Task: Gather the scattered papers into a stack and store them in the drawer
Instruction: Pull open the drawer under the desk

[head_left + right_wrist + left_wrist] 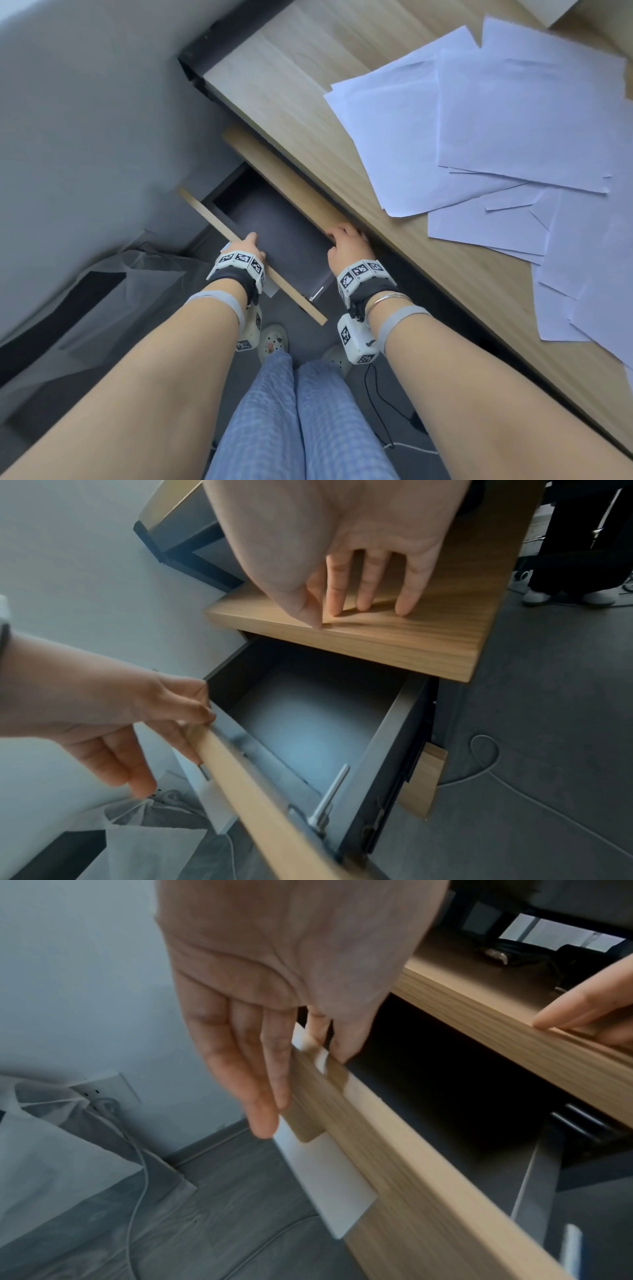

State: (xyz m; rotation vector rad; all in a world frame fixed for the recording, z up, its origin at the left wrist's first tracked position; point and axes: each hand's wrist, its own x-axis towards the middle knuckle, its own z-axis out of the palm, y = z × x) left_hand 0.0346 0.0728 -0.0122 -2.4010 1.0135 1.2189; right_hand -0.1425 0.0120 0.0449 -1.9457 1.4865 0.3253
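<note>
Several white papers (513,120) lie scattered and overlapping on the right part of the wooden desk (291,85). Below its front edge the drawer (274,233) stands pulled out, with a dark inside that holds nothing (308,718). My left hand (251,240) grips the top edge of the wooden drawer front (394,1164): thumb inside, fingers down the outer face. My right hand (342,234) presses straight fingertips (404,607) against the wooden panel above the drawer.
A grey bag (113,291) sits on the floor to the left of the drawer, near a wall socket (103,1088) with a cable. A cord (496,772) runs over the grey floor. Another person's dark legs (575,547) stand beyond the desk.
</note>
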